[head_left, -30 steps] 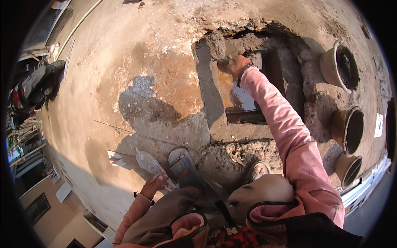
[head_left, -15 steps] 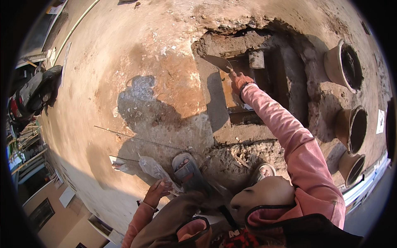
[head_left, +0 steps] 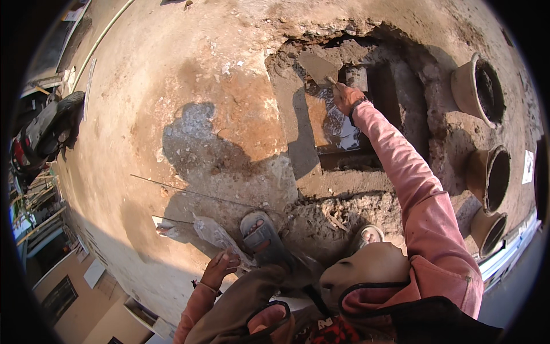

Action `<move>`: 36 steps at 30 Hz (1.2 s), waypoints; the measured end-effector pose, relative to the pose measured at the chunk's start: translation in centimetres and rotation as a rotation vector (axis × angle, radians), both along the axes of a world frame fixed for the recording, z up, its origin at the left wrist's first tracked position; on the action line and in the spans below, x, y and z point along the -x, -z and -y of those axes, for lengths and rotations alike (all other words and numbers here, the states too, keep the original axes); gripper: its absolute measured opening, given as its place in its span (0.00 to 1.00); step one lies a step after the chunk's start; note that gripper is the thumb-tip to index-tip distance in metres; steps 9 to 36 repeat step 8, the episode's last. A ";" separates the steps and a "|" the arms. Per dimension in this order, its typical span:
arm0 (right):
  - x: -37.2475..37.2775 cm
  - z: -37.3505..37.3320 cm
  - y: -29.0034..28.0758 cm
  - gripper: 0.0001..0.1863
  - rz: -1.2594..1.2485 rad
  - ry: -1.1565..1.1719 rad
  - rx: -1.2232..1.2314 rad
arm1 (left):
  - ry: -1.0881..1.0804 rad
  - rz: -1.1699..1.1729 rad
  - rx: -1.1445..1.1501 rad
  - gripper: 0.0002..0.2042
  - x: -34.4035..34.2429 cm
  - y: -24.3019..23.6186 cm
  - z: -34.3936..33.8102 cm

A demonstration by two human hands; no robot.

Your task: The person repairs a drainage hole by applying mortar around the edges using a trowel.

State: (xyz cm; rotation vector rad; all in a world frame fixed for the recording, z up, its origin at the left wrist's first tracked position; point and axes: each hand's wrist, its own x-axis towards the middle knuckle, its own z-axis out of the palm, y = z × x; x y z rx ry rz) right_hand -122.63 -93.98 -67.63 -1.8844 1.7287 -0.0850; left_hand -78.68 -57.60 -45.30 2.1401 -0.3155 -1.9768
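My right hand [head_left: 348, 98] is closed round the handle of a trowel [head_left: 318, 69], at the far left part of a dug pit. The trowel's blade lies against the mortar-coloured surface at the pit's far edge. Just right of my hand a short pale pipe stub [head_left: 356, 77] juts into the pit. Below the hand, rippled water [head_left: 339, 123] shines inside the pit. My left hand [head_left: 221, 268] hangs near my knee, fingers loosely bent and apart, with nothing visible in it. Beside it a clear plastic bag [head_left: 213, 232] lies on the ground.
Three round clay-coloured pots or rings [head_left: 471, 89] stand along the right side. A thin rod [head_left: 195, 194] lies on the ground at the left of my sandalled foot [head_left: 258, 232]. A motorbike [head_left: 48, 135] is parked at far left, near a long hose [head_left: 106, 37].
My right hand has moved away from me and slightly right, taking the trowel blade along the pit's far left edge. The water now shows bright ripples. My left hand has barely moved.
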 end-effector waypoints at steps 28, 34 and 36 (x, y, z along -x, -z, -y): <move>-2.4 7.0 1.1 0.16 -0.446 -0.241 -0.137 | 0.104 -0.048 0.050 0.26 1.3 0.6 2.0; -2.4 7.0 1.1 0.16 -0.446 -0.241 -0.137 | 0.104 -0.048 0.050 0.26 1.3 0.6 2.0; -2.4 7.0 1.1 0.16 -0.446 -0.241 -0.137 | 0.104 -0.048 0.050 0.26 1.3 0.6 2.0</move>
